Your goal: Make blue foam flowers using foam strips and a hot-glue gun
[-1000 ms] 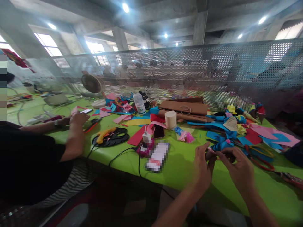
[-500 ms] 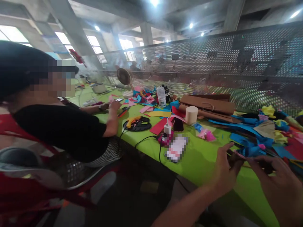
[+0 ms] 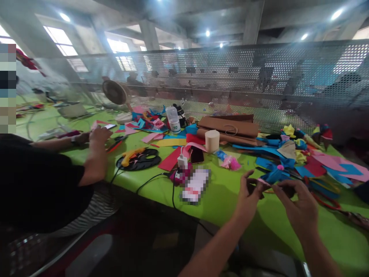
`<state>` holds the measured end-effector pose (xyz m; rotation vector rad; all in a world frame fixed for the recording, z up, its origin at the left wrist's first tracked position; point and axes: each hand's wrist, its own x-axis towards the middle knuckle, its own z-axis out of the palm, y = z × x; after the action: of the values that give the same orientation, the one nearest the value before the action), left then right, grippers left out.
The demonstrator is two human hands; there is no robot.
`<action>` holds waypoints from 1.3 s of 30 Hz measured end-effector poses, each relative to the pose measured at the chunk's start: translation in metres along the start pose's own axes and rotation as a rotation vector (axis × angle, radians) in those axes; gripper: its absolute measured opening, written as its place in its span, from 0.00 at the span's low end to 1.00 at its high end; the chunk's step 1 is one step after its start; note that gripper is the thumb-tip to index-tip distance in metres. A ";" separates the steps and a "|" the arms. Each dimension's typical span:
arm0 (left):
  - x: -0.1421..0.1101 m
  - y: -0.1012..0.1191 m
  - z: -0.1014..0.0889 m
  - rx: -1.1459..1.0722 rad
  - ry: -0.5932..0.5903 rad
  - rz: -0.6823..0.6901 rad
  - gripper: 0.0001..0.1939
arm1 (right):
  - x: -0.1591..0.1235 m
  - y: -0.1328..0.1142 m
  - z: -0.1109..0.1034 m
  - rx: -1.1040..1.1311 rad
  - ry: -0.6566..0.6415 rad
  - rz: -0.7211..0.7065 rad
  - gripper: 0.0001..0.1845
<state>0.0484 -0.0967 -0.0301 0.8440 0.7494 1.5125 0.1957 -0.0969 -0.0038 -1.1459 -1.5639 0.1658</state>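
Note:
Held between both hands is a small pink strip [image 3: 263, 182], which looks like paper or felt. My left hand [image 3: 248, 196] pinches one end of it with bent fingers. At the other end, my right hand [image 3: 301, 204] closes thumb and finger on the strip. Just behind the fingers lies a blue folded piece [image 3: 272, 174] topped with a pink ball [image 3: 280, 167]. Orange-handled scissors [image 3: 325, 202] appear to rest to the right of my right hand, partly hidden.
Left of my hands are a phone [image 3: 196, 186], a white charger [image 3: 182, 159], a cream roll [image 3: 212, 141] and a yellow glue gun [image 3: 131, 156] on a black mat. Brown sheets [image 3: 227, 127] lie behind. A co-worker [image 3: 57, 177] sits at the left, hands on a phone.
My view has swung to the right, so the table and co-worker sit further left in the picture. Both hands keep their pinch on the pink strip.

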 end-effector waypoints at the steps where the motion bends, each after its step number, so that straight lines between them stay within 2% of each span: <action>1: -0.001 0.000 0.000 0.000 0.000 0.005 0.40 | 0.000 -0.001 0.002 -0.008 -0.007 -0.024 0.14; 8: -0.002 0.001 -0.002 0.007 0.005 0.003 0.39 | -0.001 -0.001 0.004 -0.027 -0.020 -0.050 0.11; 14: -0.003 0.000 -0.002 -0.139 -0.019 -0.093 0.38 | 0.001 -0.001 -0.002 0.014 0.016 0.009 0.10; 21: -0.006 0.001 0.001 -0.187 -0.038 -0.110 0.38 | 0.000 -0.002 0.001 0.033 -0.030 -0.070 0.07; 28: -0.008 0.007 0.003 -0.155 -0.038 -0.135 0.38 | -0.001 -0.005 0.000 0.016 -0.019 -0.069 0.07; 33: -0.009 0.007 0.004 -0.222 -0.024 -0.194 0.38 | 0.000 -0.006 -0.005 0.026 -0.017 -0.028 0.07; 39: -0.010 0.004 0.005 -0.257 -0.026 -0.245 0.35 | -0.001 -0.004 -0.002 -0.008 0.008 -0.103 0.08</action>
<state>0.0506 -0.1070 -0.0247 0.5574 0.5996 1.3409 0.1956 -0.1006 -0.0013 -1.0682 -1.6140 0.0859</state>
